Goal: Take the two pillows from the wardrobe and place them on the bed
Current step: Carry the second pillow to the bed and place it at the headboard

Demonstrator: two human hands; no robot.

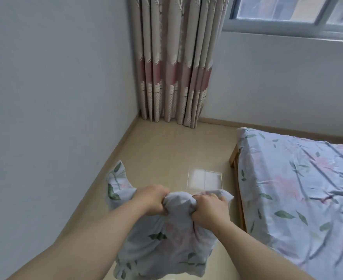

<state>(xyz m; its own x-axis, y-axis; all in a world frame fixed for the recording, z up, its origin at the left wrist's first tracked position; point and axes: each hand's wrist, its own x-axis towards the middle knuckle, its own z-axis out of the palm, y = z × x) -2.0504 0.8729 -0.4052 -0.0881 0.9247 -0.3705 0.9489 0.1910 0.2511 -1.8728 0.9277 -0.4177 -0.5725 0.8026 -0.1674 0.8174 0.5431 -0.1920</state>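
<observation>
A pale blue pillow [164, 239] with green leaves and pink flowers hangs in front of me above the floor. My left hand [151, 200] grips its bunched top edge on the left. My right hand [210, 210] grips the same edge on the right, close beside the left. The bed [300, 188] stands to the right, covered with a sheet of the same flower print, its near corner about level with my hands. No second pillow and no wardrobe are in view.
A beige tiled floor [172, 154] runs between the white wall [55, 118] on the left and the bed. A pink and beige curtain [176, 63] hangs in the far corner. A window [293, 11] is above the bed.
</observation>
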